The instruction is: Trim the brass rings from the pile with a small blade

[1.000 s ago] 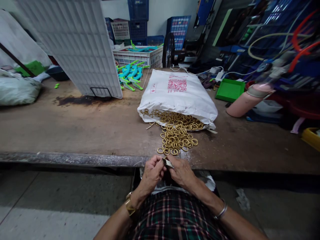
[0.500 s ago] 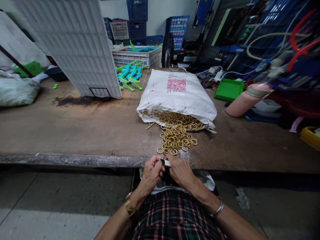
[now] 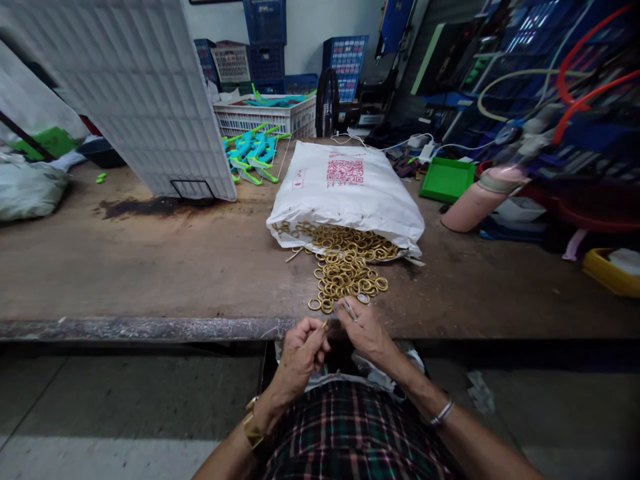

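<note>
My left hand (image 3: 304,348) is closed in a pinch at the table's front edge, with a gold-coloured ring (image 3: 325,325) showing only in part at its fingertips. To its right, slightly higher, my right hand (image 3: 364,328) is curled around a small slim tool (image 3: 350,310); its kind is too blurred to make out. Just beyond both hands lies a heap of gold-coloured rings (image 3: 345,275), spilling from the mouth of a white woven sack (image 3: 345,187) with red print. A few rings lie apart near my right fingertips.
A white ribbed panel (image 3: 125,100) stands on the table (image 3: 165,273) at the left. Turquoise and green clamps (image 3: 254,153) lie behind the sack, before a white crate (image 3: 255,120). At the right are a green tray (image 3: 448,179), a pink bottle (image 3: 473,203) and a yellow bin (image 3: 610,272).
My hands have parted: the right has moved up and right towards the ring heap with the slim tool. My left hand stays near the edge. The camera view has shifted slightly.
</note>
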A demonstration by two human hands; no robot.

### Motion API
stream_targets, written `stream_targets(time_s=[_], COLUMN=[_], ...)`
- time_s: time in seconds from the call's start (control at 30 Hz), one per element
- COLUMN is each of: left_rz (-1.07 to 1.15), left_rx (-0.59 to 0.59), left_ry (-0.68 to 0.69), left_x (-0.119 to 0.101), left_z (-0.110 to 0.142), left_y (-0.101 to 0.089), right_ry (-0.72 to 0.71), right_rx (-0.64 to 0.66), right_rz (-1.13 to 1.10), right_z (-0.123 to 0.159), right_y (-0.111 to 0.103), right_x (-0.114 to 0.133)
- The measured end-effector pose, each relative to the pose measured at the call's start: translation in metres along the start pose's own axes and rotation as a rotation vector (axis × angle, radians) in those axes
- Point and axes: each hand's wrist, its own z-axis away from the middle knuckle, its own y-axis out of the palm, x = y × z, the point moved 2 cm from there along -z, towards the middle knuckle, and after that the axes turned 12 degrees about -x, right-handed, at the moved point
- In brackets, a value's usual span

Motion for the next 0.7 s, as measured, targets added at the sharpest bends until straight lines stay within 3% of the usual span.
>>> stream_targets(time_s=[0.13, 0.3, 0.5, 0.7], left_rz=[-0.01, -0.015, 0.015, 0.12], left_rx=[0.007, 0.002, 0.011, 0.025], left_ry=[0.017, 0.009, -0.044, -0.097], left_x=[0.002, 0.003, 0.004, 0.006], left_z=[-0.002, -0.003, -0.002, -0.004], left_y=[0.0, 0.001, 0.002, 0.002], right_ry=[0.043, 0.198, 0.25, 0.283], right_rx=[0.111, 0.145, 0.129, 0.208], right_rz=[-0.207, -0.31, -0.343, -0.394], right_z=[0.006, 0.006, 0.004, 0.007], right_y=[0.014, 0.02, 0.022, 0.025], right_x=[0.008, 0.0, -0.008, -0.011])
